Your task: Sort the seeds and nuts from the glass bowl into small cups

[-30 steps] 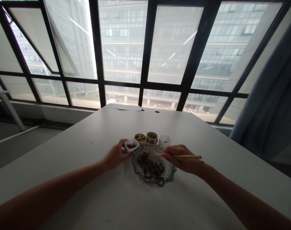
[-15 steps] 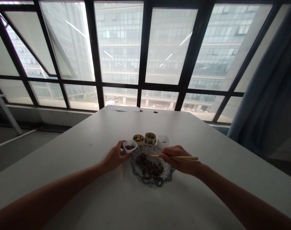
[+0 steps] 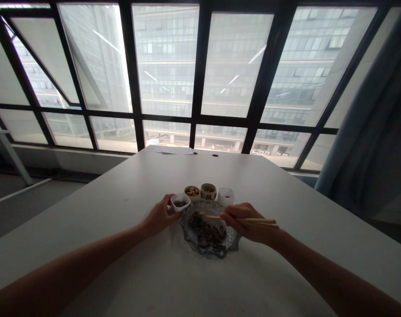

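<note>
My left hand point(image 3: 161, 213) is closed around the side of a small white cup point(image 3: 180, 202) with dark bits inside. Pinched in my right hand point(image 3: 248, 221) is a pair of wooden chopsticks point(image 3: 263, 221), their tips pointing left into a clear glass dish point(image 3: 233, 246) with a wavy rim. Dark brown, elongated pieces point(image 3: 210, 235) lie heaped in the dish, and the tips meet them at its upper left. Whether a piece is held between the tips I cannot tell. The white cup sits at the dish's upper left edge.
Behind the dish stand a cup of pale nut-like pieces point(image 3: 192, 192), a cream cup with a dark character point(image 3: 208, 192) and another white cup point(image 3: 226, 197). Papers point(image 3: 170, 150) lie at the white table's point(image 3: 121, 185) far edge, before the windows. A blue curtain point(image 3: 358, 119) hangs at right.
The chopstick tips have shifted slightly among the dark pieces at the dish's upper left. My left hand keeps its hold on the white cup; the view has moved a little.
</note>
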